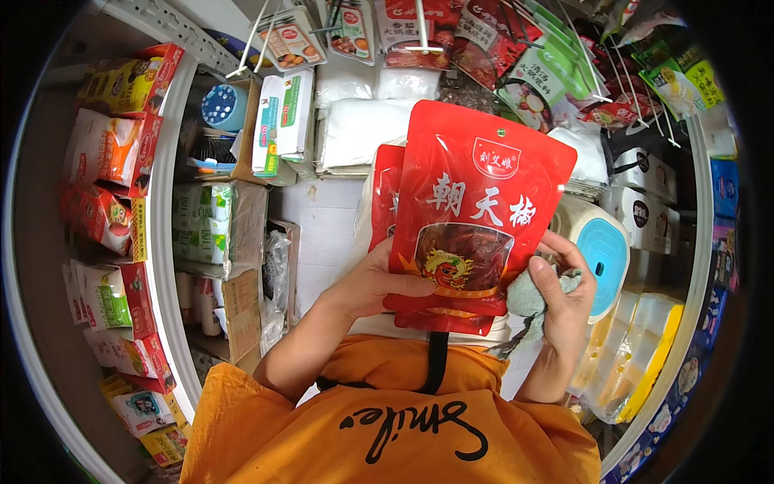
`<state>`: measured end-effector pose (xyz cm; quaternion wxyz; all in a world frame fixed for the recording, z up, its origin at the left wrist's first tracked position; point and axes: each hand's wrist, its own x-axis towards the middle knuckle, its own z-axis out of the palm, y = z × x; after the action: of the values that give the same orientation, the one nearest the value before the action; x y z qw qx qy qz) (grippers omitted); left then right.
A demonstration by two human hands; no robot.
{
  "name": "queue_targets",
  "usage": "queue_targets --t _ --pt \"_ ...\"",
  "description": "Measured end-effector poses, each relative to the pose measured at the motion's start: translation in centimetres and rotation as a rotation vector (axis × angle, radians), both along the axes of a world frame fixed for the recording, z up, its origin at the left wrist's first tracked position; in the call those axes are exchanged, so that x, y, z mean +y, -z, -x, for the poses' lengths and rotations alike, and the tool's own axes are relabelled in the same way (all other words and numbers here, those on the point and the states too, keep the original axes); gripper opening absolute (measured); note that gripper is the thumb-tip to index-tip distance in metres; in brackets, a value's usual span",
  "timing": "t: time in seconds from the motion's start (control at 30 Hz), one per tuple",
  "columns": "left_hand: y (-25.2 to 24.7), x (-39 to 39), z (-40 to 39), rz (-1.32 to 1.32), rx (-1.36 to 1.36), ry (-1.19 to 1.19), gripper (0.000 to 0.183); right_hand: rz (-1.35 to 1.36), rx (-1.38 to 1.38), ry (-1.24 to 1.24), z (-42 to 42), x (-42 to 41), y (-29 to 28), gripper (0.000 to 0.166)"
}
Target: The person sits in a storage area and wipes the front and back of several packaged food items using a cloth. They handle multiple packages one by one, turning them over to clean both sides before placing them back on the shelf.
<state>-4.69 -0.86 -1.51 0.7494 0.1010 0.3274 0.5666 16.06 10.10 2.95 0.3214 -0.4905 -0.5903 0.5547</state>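
Observation:
My left hand (387, 278) grips red plastic pouches (465, 199) of dried chili peppers by their lower left part, the thumb lying on the front one. At least one more red pouch (385, 193) shows behind it. The front pouch has a clear window, a small hang hole at the top and printed writing. My right hand (559, 290) holds a crumpled grey-green cloth (527, 296) between thumb and fingers, beside the pouches' lower right edge. Its fingertips are partly hidden behind that edge.
Hanging seasoning packets (535, 78) on white metal hooks line the far side. Shelves with bagged goods (103, 151) stand at the left, near stacked green-white packs (202, 224). White packages (369, 130) lie ahead. A blue-lidded container (601, 257) and yellow-edged wrapped packs (635, 357) stand at the right.

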Motion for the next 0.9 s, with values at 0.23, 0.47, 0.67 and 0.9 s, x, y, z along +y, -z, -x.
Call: queue_targets --t 0.23,0.47,0.67,0.9 --pt "1.9 0.3 -0.3 -0.004 -0.058 0.036 0.062 0.163 0.014 -0.064 -1.0 0.4 0.0 0.007" --pt "2.3 0.0 -0.7 -0.024 -0.177 0.025 0.057 0.340 0.164 -0.102 -2.0 1.1 0.5 0.003" --pt "1.6 0.2 -0.3 -0.044 -0.167 0.052 0.056 0.380 0.214 -0.108 -2.2 1.4 1.4 0.006" --pt "0.3 1.0 -0.6 -0.093 0.197 0.069 0.053 0.367 0.218 -0.134 -1.5 0.9 -0.3 0.036"
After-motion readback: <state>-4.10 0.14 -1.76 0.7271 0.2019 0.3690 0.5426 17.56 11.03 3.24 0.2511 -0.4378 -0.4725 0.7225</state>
